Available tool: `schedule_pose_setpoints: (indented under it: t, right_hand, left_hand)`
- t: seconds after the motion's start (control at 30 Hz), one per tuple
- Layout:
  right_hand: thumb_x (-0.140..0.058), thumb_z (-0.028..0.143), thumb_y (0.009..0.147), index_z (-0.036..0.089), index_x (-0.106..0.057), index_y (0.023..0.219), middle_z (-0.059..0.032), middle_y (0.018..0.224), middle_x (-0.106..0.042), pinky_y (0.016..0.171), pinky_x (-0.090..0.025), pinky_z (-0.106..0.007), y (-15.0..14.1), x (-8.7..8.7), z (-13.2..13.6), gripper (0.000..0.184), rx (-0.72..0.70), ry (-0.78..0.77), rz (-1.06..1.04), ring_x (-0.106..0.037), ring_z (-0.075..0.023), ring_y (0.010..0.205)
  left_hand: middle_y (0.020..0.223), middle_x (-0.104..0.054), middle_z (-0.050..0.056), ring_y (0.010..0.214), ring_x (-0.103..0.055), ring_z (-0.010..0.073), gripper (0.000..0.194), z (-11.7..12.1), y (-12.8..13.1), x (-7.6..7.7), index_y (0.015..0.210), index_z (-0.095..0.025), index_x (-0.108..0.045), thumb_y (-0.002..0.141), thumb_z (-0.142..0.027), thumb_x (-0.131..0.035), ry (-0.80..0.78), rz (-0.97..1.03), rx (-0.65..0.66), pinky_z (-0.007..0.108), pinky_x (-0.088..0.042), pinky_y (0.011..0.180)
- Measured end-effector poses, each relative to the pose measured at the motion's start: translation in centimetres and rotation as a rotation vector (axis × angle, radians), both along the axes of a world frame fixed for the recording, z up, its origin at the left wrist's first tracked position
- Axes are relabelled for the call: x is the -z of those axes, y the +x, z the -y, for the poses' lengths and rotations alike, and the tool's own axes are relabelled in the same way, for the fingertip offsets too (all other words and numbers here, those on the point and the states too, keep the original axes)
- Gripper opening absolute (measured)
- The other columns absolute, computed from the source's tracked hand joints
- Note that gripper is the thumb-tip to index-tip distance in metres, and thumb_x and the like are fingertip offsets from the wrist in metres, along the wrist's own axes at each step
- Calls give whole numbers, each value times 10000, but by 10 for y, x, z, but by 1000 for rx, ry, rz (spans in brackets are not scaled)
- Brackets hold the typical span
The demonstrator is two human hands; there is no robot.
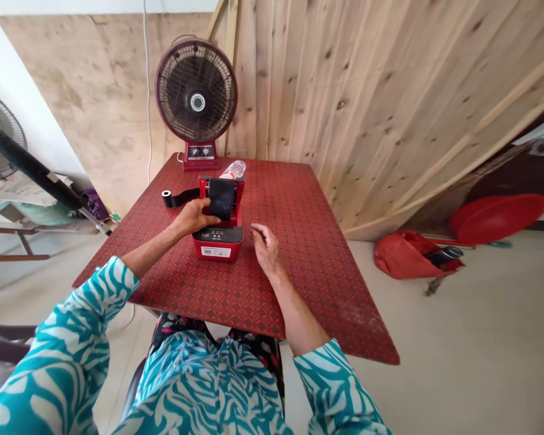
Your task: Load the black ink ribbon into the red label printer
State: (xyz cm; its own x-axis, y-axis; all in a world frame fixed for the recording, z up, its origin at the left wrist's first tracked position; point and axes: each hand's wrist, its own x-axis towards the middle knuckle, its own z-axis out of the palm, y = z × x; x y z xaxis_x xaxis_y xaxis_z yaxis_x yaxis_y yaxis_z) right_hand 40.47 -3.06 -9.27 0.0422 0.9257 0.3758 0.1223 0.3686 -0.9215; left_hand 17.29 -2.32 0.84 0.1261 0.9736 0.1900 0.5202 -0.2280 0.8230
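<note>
Left hand (194,215) on black film (222,199) at the printer (222,233), pinching or merely touching, cannot tell; right hand (265,251) half-open, nothing in it. Patterned red table (299,272) beneath. Printer red and black, near table's middle, long axis front to back; labelled front faces table's near edge, lid (240,190) raised behind. Left fingers point rightward over film; right hand just beside printer, apart, fingers loosely curled. Small roll (167,199) lies left, film trailing.

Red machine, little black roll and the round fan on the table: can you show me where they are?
Red machine (218,234): head view, black button panel.
Black roll (167,202): head view, its dark side.
Round fan (197,103): head view, its centre hub.
</note>
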Motion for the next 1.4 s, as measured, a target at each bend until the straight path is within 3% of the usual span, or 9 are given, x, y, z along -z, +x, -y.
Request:
schedule_pose_setpoints:
  t: [0.2, 0.3, 0.4, 0.57, 0.8, 1.07, 1.2, 1.3, 1.4]
  right_hand:
    - [-550, 373, 883, 248, -714, 1010, -66, 1009, -784, 924, -592, -431, -1, -2, 1, 243, -68, 37, 87, -740, -217, 958]
    - [-534, 341, 884, 247, -716, 1002, -59, 985, -785, 900, -600, -413, -3, -3, 4, 236, -93, 61, 128, -740, -210, 924]
    - [-522, 315, 876, 241, -716, 994, -60, 982, -786, 892, -604, -409, -4, -4, 6, 238, -106, 70, 171, -740, -211, 916]
    - [-519, 353, 881, 232, -708, 1000, -79, 1007, -777, 926, -588, -428, -1, -5, 4, 254, -62, 61, 157, -733, -222, 963]
    - [-576, 390, 891, 257, -641, 1193, -77, 1081, -717, 958, -558, -460, -1, -24, 6, 335, 54, 213, 154, -676, -215, 965]
    - [-621, 305, 875, 300, -592, 1308, -100, 1251, -670, 1020, -454, -528, -33, -74, 16, 434, 34, 410, 445, -597, -300, 1166]
    - [-563, 302, 929, 275, -667, 1110, -70, 1038, -729, 951, -453, -475, -42, -79, 19, 210, 54, 423, 428, -648, -260, 988]
    - [-546, 304, 958, 280, -685, 912, -29, 912, -731, 914, -434, -436, -42, -78, 27, 148, 43, 450, 458, -653, -224, 894]
    - [-566, 294, 961, 285, -694, 889, -23, 934, -731, 921, -401, -426, -40, -75, 40, 147, 26, 484, 513, -650, -220, 927]
  left_hand:
    - [762, -729, 27, 859, -698, 283, 262, -19, 1, -10, 827, -218, -737, 645, -364, -857, -20, -521, 3, 369, -491, 843]
    - [804, -747, 71, 977, -702, 331, 367, -31, 2, -8, 847, -204, -747, 618, -457, -883, 13, -583, 27, 393, -473, 934]
    - [823, -757, 61, 998, -703, 310, 385, -37, -1, -7, 849, -219, -758, 622, -508, -872, 28, -487, 74, 367, -482, 930]
    - [824, -758, 29, 778, -685, 205, 332, -22, -11, -11, 901, -198, -764, 682, -443, -808, -100, -162, 215, 312, -521, 748]
    - [731, -717, 8, 666, -629, 162, 344, 4, -5, 4, 921, -164, -769, 768, -470, -731, -16, 90, 33, 276, -498, 655]
    - [809, -743, 9, 764, -660, 176, 171, 13, 2, -1, 837, -190, -768, 780, -343, -720, 131, -91, 28, 280, -504, 744]
    - [865, -755, 27, 836, -694, 198, 156, 18, -2, 2, 868, -193, -769, 795, -308, -693, 136, -71, 102, 315, -528, 826]
    - [1082, -765, 67, 1052, -699, 233, 231, 21, -8, 4, 956, -208, -771, 749, -211, -669, 168, 48, 193, 378, -511, 996]
    - [1261, -712, 105, 1208, -647, 247, 269, 20, -16, 3, 1033, -195, -739, 784, -226, -644, 267, 294, 73, 407, -467, 1089]
